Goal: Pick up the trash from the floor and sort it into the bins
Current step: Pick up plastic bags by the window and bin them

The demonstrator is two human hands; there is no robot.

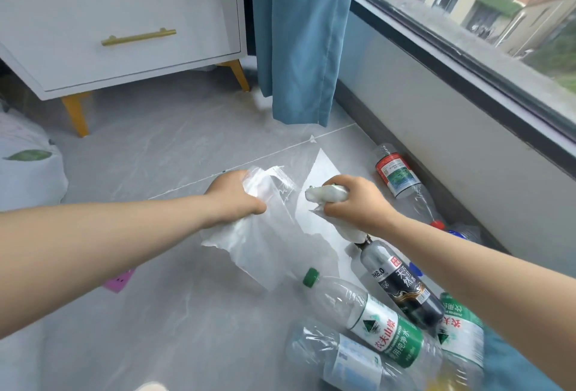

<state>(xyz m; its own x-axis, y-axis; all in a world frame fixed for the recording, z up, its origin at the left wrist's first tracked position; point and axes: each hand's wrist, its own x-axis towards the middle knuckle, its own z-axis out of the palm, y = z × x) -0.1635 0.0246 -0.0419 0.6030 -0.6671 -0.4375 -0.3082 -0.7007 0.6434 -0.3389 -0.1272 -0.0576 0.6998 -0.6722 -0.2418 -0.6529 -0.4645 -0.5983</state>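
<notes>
On black-labelled bottle (402, 292), "PH8.0"

A: What colour is the thin plastic bag (265, 235)?
B: Clear, with a milky white sheen. The crumpled plastic wrapper (327, 194) is white with a hint of green.
A: And the bottles?
B: The clear green-capped plastic bottle (374, 319) has a white-and-green label with red characters. The dark plastic bottle (402, 284) has a black label with white lettering and gold swirls. The clear red-capped plastic bottle (397, 175) has a red, white and green label.
A: The room?
B: Grey marbled floor tiles (171, 147), a plain teal-blue fabric curtain (299, 32), and a white drawer cabinet (93, 10) with a gold bar handle (137, 37) and yellow legs.
</notes>
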